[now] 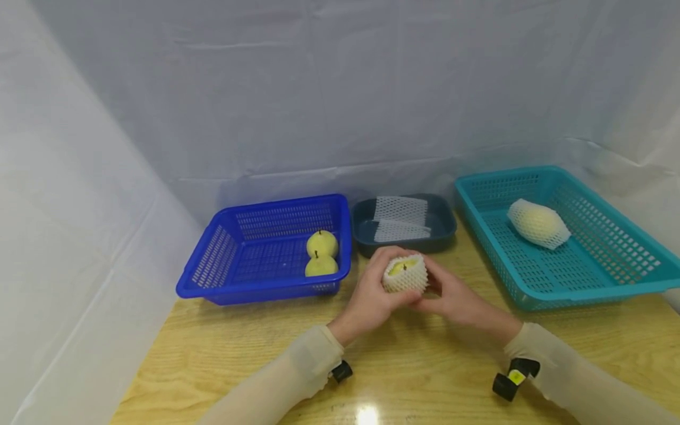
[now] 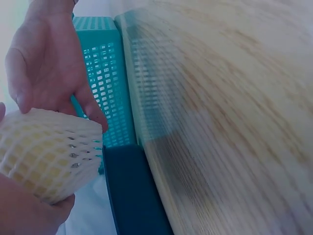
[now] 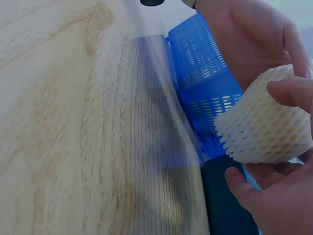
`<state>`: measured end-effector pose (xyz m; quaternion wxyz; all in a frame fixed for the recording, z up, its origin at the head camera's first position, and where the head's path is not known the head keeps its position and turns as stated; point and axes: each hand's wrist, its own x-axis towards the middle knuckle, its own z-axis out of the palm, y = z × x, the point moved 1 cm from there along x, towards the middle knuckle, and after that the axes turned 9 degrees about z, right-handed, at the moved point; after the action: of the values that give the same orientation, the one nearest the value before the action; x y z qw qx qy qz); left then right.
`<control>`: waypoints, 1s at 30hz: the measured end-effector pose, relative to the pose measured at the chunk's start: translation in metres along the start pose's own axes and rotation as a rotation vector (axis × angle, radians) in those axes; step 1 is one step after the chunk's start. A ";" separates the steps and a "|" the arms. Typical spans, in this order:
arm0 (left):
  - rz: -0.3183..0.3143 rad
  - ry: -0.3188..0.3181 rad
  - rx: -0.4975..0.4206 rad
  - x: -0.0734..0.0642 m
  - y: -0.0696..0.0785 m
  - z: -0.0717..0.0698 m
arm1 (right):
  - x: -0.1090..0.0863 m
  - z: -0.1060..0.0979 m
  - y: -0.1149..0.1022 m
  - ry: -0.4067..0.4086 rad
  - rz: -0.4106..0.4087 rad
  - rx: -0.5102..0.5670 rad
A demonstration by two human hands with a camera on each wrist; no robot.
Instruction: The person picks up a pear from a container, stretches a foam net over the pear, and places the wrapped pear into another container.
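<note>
Pale, creased sheeting [image 1: 340, 94] encloses the far side and left of a wood-grain worktop [image 1: 228, 360]. Near its middle, above the surface, a yellow fruit [image 1: 401, 267] sits in a white foam net [image 1: 406, 283], its stem end showing through the opening. The left hand [image 1: 370, 294] grips the netted fruit with its thumb across the near side; the right hand [image 1: 461, 298] is loosely spread at its right, fingers touching the net and thumb standing off. For good work here, I would let the left hand carry the fruit with light pressure and use the right fingertips to ease the mesh evenly, without tearing it or catching the stem. Left lies a blue basket [image 1: 262, 289] with two bare fruits [image 1: 321, 251]; far behind the hands, a dark tray [image 1: 404, 244] holds flat nets [image 1: 401, 209]; right, a teal basket [image 1: 531, 274] holds another netted fruit [image 1: 539, 226]. The fruit's underside is hidden, as are most left fingertips; the left-wrist view crops the left hand, and whether the right hand bears any weight cannot be told.
</note>
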<state>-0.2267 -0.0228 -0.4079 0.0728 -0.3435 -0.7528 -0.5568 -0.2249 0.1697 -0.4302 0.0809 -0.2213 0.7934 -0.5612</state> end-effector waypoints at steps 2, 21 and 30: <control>-0.001 0.004 -0.003 0.001 0.001 0.001 | 0.000 0.000 0.000 0.005 -0.003 0.005; -0.039 0.018 -0.042 0.001 0.010 0.007 | -0.009 0.001 -0.014 0.128 0.014 -0.055; -0.080 0.013 -0.073 0.003 0.019 0.008 | -0.014 -0.003 -0.031 0.194 0.101 -0.124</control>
<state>-0.2156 -0.0112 -0.3943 0.0428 -0.3118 -0.7446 -0.5886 -0.2054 0.1701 -0.4021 0.0180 -0.1302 0.8410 -0.5249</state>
